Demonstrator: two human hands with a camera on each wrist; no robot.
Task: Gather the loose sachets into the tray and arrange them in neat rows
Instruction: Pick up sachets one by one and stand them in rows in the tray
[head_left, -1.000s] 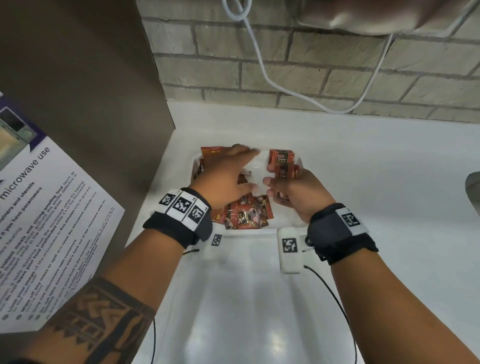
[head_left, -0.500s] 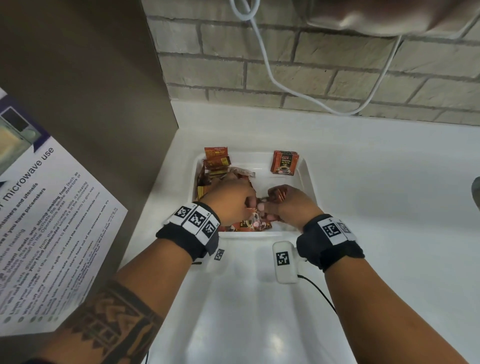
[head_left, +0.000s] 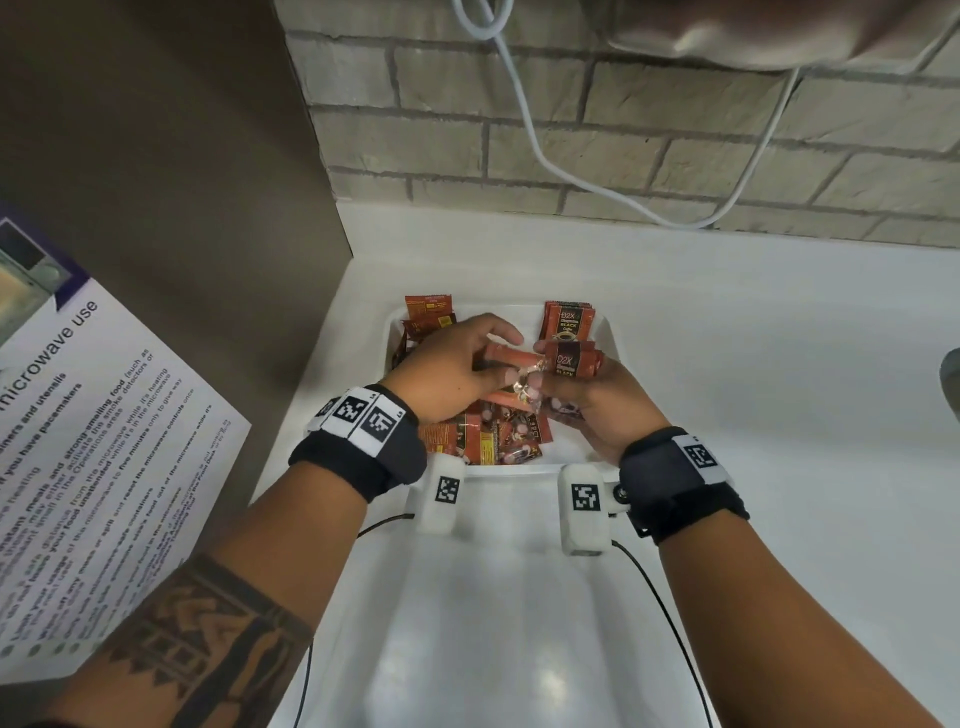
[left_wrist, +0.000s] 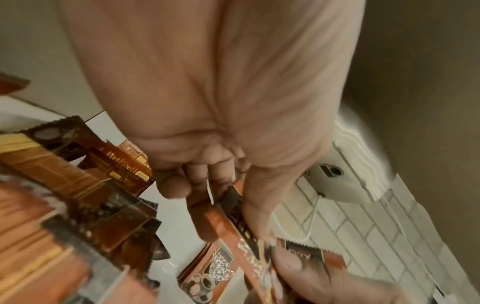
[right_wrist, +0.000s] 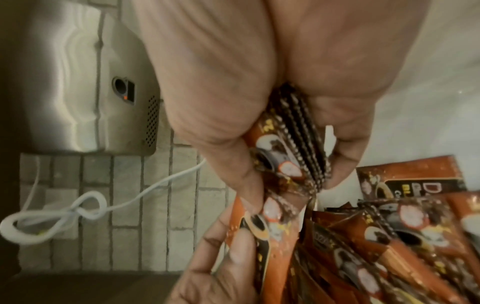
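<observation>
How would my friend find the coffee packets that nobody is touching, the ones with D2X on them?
Find the white tray below the brick wall. In its far right corner sits a small stack of D2X packets. It lies squared up and clear of both hands, unlike the jumbled packets nearer the wrists.

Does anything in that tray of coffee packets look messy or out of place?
Yes. The sachets at the near edge of the tray lie in a jumbled heap, overlapping at odd angles, unlike the small neat stack at the far right corner. Nothing looks torn or spilled.
</observation>
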